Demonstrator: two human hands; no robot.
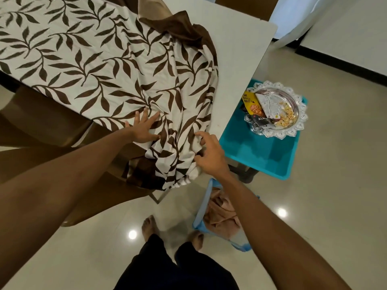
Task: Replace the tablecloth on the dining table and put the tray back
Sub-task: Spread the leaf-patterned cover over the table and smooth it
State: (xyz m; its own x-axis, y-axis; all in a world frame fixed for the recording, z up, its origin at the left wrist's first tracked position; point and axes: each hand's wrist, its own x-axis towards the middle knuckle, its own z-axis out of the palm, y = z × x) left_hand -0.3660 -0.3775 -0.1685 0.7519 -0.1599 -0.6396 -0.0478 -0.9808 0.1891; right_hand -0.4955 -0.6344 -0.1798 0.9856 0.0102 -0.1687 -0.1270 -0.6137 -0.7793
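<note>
A cream tablecloth printed with brown leaves covers most of the white dining table, bunched in folds at the near right corner with its brown border turned up. My left hand lies flat on the cloth near the table's front edge, fingers spread. My right hand touches the bunched folds hanging over the corner, fingers curled at the fabric; whether it grips the cloth is unclear. The silver scalloped tray, holding snack packets and nuts, sits on a turquoise stool to the table's right.
A blue basket with a peach cloth stands on the glossy floor by my feet. Brown-covered chairs stand at the left under the table edge. A white curtain hangs at the back right.
</note>
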